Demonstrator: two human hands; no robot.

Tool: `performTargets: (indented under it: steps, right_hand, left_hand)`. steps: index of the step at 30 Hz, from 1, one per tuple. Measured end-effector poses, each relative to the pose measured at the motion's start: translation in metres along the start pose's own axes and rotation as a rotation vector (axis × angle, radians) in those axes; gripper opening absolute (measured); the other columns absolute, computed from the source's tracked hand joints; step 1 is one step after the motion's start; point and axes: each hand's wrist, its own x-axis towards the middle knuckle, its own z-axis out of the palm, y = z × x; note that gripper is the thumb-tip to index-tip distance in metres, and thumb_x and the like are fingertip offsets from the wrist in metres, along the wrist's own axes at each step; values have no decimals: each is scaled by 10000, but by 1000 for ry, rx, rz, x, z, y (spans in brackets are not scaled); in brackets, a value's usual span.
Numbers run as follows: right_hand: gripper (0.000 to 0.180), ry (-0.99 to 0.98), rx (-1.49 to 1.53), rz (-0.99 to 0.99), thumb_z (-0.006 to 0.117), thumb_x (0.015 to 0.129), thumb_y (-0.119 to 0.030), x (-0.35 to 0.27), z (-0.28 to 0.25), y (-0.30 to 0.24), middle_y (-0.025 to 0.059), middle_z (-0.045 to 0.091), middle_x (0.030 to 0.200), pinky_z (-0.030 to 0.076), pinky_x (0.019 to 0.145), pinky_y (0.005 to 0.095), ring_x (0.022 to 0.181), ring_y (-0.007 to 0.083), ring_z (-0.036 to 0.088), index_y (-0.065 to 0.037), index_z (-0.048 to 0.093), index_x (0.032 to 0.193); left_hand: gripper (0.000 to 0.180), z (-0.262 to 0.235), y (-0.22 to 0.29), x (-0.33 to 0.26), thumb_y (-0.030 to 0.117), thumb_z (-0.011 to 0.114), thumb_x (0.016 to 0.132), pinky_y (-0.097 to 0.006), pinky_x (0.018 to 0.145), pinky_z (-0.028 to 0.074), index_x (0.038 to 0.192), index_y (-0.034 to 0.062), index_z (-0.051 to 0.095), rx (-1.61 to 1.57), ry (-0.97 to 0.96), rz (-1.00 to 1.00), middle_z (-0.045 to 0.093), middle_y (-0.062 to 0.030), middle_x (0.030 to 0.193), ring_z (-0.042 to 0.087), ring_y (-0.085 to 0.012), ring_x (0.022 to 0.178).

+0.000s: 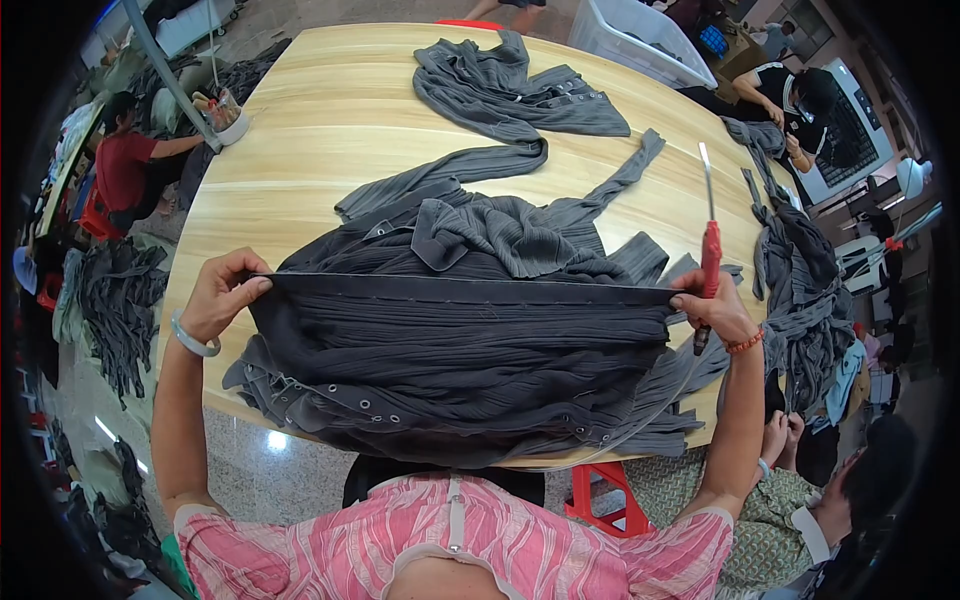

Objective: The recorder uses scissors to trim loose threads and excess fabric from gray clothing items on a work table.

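Fingers of the left hand (222, 295) are pinched together on one end of a dark grey pleated garment (470, 350), pulling its snap-studded band (470, 289) out straight across the near edge of the tabletop (330, 120). That garment tops a stack of like pieces overhanging the near edge. Over on the other end, the right hand (712, 310) is clamped on the band and on a red-handled tool (709, 255) at once, blade pointing up. To do this well, I'd say, keep the band taut and level, and keep that blade tipped clear of the cloth. More grey garments (520, 90) trail toward the far edge, another heap (800, 290) at the right edge. Containers: a small white bowl (232, 125) at the far left corner, contents unclear; a white plastic crate (640, 40) beyond the far edge, too cropped to tell.
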Motion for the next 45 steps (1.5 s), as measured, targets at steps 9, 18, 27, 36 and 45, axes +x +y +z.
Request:
performTargets:
  steps: [9, 18, 27, 36, 45]
  right_hand:
    - [74, 45, -90, 41, 704, 792, 11, -63, 3, 15, -2, 619, 697, 458, 490, 200, 540, 60, 557, 17, 684, 863]
    - [283, 514, -952, 144, 760, 757, -153, -81, 23, 48, 219, 646, 871, 500, 782, 475, 882, 430, 625, 23, 633, 938]
    - [171, 284, -41, -395, 524, 974, -53, -111, 88, -28, 65, 663, 920, 395, 477, 206, 514, 62, 475, 7, 501, 1132]
    - [230, -237, -937, -351, 651, 827, -107, -141, 143, -90, 194, 648, 770, 501, 670, 456, 756, 403, 640, -49, 557, 1029]
    - [273, -461, -1003, -394, 694, 838, -189, -105, 195, -150, 210, 617, 686, 484, 596, 484, 664, 419, 625, -59, 548, 1030]
  left_hand:
    - [262, 39, 15, -79, -100, 692, 635, -384, 774, 442, 835, 56, 626, 636, 209, 510, 575, -93, 871, 557, -295, 868]
    - [257, 72, 3, -115, 19, 715, 716, -429, 904, 425, 953, 57, 625, 917, 357, 446, 601, -122, 1048, 565, -326, 1034]
    - [769, 196, 46, -70, 502, 653, 837, -565, 1156, 157, 1442, 96, 406, 722, 136, 687, 390, -195, 1480, 289, -384, 1419]
    - [944, 223, -1, -45, 545, 732, 725, -654, 1146, 40, 1509, 208, 330, 808, 120, 677, 250, -109, 1582, 136, -363, 1486]
    - [926, 227, -9, -42, 549, 717, 724, -682, 1128, -11, 1506, 229, 339, 767, 102, 669, 230, -91, 1598, 109, -386, 1487]
